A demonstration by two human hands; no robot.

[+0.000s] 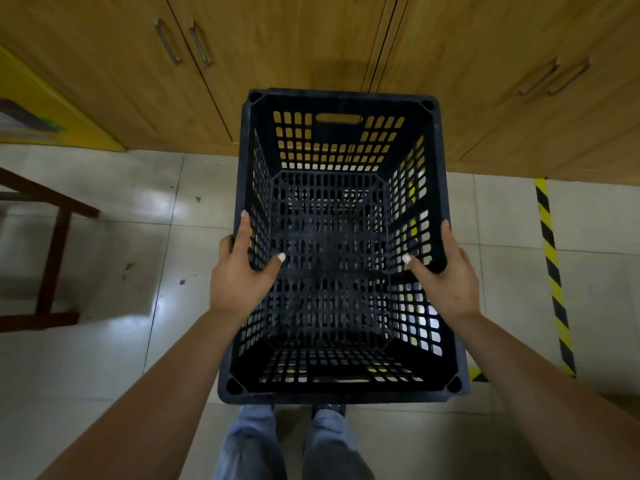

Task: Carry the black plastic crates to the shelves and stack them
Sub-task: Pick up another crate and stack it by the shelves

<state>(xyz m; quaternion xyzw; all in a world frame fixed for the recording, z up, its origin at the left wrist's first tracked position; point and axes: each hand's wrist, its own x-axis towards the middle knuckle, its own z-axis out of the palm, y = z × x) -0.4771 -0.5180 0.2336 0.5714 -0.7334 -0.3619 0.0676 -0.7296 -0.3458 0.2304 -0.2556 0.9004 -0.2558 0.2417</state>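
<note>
An empty black plastic crate [339,393] with perforated walls and floor hangs in front of me above the tiled floor, its open top facing up. My left hand [239,275] grips its left rim, thumb inside the wall and fingers outside. On the opposite rim, my right hand [446,275] holds it the same way. The crate's far end, with a handle slot, points toward the wooden cabinets. No shelves or other crates are in sight.
Wooden cabinet doors [311,46] with metal handles run across the far side. A dark wooden stool or table frame [52,244] stands at the left. Yellow-black hazard tape [550,271] runs along the floor at the right. My legs [287,445] show below the crate.
</note>
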